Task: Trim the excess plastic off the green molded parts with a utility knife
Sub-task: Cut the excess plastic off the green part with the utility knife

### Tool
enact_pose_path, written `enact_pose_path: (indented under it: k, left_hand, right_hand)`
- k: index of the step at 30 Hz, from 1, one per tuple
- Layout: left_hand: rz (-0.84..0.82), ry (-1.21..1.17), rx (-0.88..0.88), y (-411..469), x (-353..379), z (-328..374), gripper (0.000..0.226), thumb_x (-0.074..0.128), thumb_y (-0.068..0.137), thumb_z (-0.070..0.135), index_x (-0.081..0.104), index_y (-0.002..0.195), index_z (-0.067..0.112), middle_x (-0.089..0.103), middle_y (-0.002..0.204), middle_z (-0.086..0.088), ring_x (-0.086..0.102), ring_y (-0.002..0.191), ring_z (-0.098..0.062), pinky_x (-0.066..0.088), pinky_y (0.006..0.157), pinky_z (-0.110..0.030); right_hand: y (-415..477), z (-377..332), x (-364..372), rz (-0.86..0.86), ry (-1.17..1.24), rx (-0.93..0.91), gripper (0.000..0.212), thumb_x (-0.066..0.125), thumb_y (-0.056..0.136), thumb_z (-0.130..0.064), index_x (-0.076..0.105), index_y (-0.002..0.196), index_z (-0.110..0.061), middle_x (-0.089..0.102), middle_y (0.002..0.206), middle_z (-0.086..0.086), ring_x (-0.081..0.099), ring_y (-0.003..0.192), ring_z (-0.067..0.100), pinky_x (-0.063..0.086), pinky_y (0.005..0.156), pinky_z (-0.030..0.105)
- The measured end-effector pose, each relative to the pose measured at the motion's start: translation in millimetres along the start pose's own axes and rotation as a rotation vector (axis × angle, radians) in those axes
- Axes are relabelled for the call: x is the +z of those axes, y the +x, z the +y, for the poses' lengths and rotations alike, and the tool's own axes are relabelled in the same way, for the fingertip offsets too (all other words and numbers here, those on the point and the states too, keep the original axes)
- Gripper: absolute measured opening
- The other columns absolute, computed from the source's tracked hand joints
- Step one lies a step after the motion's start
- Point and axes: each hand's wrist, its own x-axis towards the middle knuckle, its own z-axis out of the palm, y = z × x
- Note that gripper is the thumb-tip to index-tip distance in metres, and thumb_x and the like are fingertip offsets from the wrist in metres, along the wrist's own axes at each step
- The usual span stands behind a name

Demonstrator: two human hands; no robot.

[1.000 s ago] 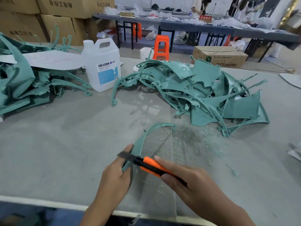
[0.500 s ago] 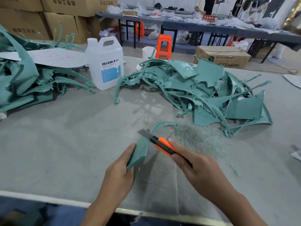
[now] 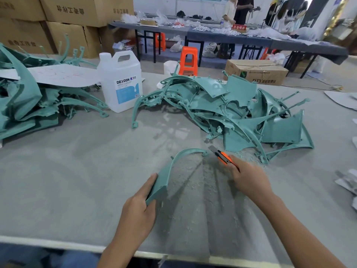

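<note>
Shavings (image 3: 195,182) lie beside the curved part (image 3: 166,176) gripped by left fingers (image 3: 149,184); right fingers (image 3: 234,163) clasp the knife (image 3: 222,156) beside its far tip. Beyond it, a pile (image 3: 231,113) likely awaits trimming.

On the table (image 3: 77,180) before us the curved part (image 3: 164,176), our knife (image 3: 223,156) right of its far tip, parts heap (image 3: 241,113) behind, jug (image 3: 123,84) behind-left

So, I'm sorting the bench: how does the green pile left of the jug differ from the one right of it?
The left pile has a white sheet lying on it; the right pile is uncovered. The left pile runs off the picture's edge; the right pile is wholly in view. Shavings lie by the right pile, none plainly by the left pile. Both are loose heaps of curved green parts.
</note>
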Motion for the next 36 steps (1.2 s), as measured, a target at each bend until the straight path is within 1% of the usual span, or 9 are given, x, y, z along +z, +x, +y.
enact_pose_path:
  k: [3,7,14,17,23,28,30,32,36]
  left_hand:
    - [-0.001,0.005,-0.003,-0.1,1.1,1.8,0.066,0.051,0.092,0.005,0.046,0.144,0.044,0.058,0.134,0.024,0.063,0.112,-0.011,0.051,0.1,-0.036]
    - [0.015,0.008,-0.007,1.0,1.2,0.5,0.064,0.052,0.091,0.006,0.048,0.144,0.043,0.059,0.132,0.023,0.062,0.115,-0.007,0.051,0.099,-0.03]
    - [0.029,0.013,-0.013,1.6,2.8,-0.4,0.067,0.052,0.09,0.003,0.049,0.142,0.044,0.063,0.131,0.018,0.063,0.112,-0.009,0.051,0.095,-0.028]
    - [0.02,0.046,0.006,1.9,2.1,-0.7,0.064,0.053,0.093,0.006,0.047,0.145,0.043,0.06,0.133,0.02,0.062,0.116,-0.011,0.051,0.096,-0.029]
    - [-0.012,0.029,0.016,1.7,-0.5,0.1,0.065,0.051,0.093,0.005,0.046,0.145,0.044,0.055,0.133,0.028,0.062,0.115,-0.007,0.051,0.099,-0.029]
    - [0.037,-0.114,-0.028,3.5,-6.6,7.5,0.056,0.056,0.088,0.008,0.064,0.124,0.05,0.07,0.107,0.028,0.064,0.095,0.007,0.044,0.077,-0.002]
    - [0.12,-0.174,-0.106,3.8,-14.3,8.5,0.035,0.063,0.076,0.027,0.067,0.098,0.055,0.071,0.081,0.026,0.064,0.074,0.005,0.049,0.067,-0.013]
    - [0.239,-0.272,-0.211,1.3,-26.5,5.4,0.038,0.065,0.061,0.038,0.063,0.097,0.05,0.071,0.081,0.019,0.067,0.071,-0.001,0.055,0.067,-0.031]
    - [0.234,-0.28,-0.298,-5.4,-45.9,-7.6,0.093,0.08,0.067,0.025,0.03,0.144,0.038,0.061,0.124,0.006,0.064,0.104,-0.013,0.051,0.094,-0.044]
  right_hand:
    - [-30.0,-14.5,3.6,0.083,0.211,0.0,0.038,0.042,0.103,-0.043,0.05,0.14,-0.045,0.068,0.082,-0.003,0.062,0.073,0.024,0.047,0.064,0.035]
    - [-77.8,-57.8,-3.7,0.027,0.404,-0.225,0.045,0.038,0.098,-0.056,0.03,0.142,-0.065,0.063,0.064,-0.008,0.058,0.056,0.009,0.043,0.048,0.022]
    - [-97.2,-73.8,-12.9,-0.071,0.467,-0.396,0.045,0.035,0.097,-0.065,0.028,0.141,-0.068,0.059,0.067,-0.021,0.056,0.057,0.004,0.04,0.051,0.018]
    - [-68.8,-61.0,-2.6,0.03,0.335,-0.289,0.041,0.036,0.099,-0.057,0.031,0.139,-0.065,0.05,0.054,-0.014,0.049,0.047,0.006,0.034,0.046,0.017]
    - [-10.6,-17.1,1.2,-0.037,0.045,0.053,0.036,0.039,0.106,-0.04,0.05,0.14,-0.038,0.069,0.092,0.011,0.064,0.082,0.034,0.055,0.071,0.041]
    - [-9.8,0.6,10.3,0.047,0.045,0.076,0.036,0.037,0.106,-0.04,0.049,0.139,-0.039,0.066,0.084,0.001,0.06,0.071,0.027,0.051,0.062,0.036]
    - [-19.5,2.3,14.5,0.124,0.1,0.054,0.037,0.038,0.105,-0.04,0.046,0.141,-0.041,0.062,0.076,-0.003,0.055,0.063,0.023,0.044,0.056,0.033]
    - [-24.2,6.3,17.1,0.17,0.138,0.048,0.037,0.039,0.105,-0.041,0.048,0.14,-0.04,0.061,0.073,-0.005,0.055,0.062,0.024,0.044,0.056,0.034]
    - [-24.7,9.5,17.8,0.18,0.213,0.11,0.039,0.038,0.104,-0.044,0.049,0.141,-0.04,0.062,0.075,-0.005,0.052,0.065,0.023,0.036,0.059,0.034]
